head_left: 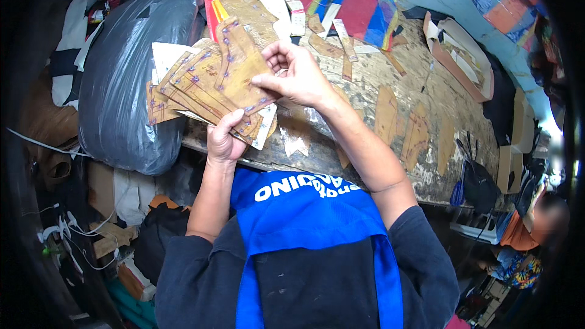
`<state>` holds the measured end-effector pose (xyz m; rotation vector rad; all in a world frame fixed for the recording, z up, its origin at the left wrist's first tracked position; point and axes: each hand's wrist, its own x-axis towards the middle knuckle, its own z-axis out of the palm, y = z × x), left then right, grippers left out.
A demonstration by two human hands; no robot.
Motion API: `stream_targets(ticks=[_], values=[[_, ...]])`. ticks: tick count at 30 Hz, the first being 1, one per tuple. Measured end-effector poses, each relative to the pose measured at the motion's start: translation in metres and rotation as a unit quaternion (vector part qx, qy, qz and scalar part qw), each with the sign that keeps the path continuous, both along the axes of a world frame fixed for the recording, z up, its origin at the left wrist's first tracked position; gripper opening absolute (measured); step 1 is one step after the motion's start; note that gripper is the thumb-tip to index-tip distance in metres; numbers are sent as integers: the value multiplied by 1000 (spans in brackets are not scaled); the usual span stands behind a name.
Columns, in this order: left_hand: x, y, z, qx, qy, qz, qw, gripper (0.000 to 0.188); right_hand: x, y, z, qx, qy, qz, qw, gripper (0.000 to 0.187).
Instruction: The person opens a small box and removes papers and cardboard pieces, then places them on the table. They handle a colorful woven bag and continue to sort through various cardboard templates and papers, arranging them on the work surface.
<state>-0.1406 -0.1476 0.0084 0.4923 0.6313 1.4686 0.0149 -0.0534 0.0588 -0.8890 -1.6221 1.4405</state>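
Observation:
My left hand (pixel 225 137) is closed round the lower end of a fanned stack of brown pattern pieces (pixel 192 82), its thumb on top. These flat templates have purple marks along their edges and thin lines drawn on them; some white sheets show among them. One larger brown pattern piece (pixel 241 73) lies over the fan, and my right hand (pixel 292 73) pinches its right edge between thumb and fingers. Beyond it, another brown piece (pixel 250 18) rests by a red and yellow folder (pixel 213 0). The tips of my left fingers are hidden under the stack.
The worn wooden table (pixel 365 79) carries several loose brown pieces (pixel 416 134) to the right. A big black plastic-wrapped bundle (pixel 137 79) stands at the left. An open box of scraps (pixel 460 55) sits at the far right, and a striped bag (pixel 353 3) lies at the back.

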Motion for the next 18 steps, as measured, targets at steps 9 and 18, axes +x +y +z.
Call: stream_targets(ticks=[9, 18], values=[[-13, -3, 5, 49, 14, -17, 999, 67, 158, 3, 26, 18, 156, -284, 946, 36], [-5, -2, 3, 64, -7, -84, 994, 67, 230, -55, 18, 26, 209, -321, 924, 31]])
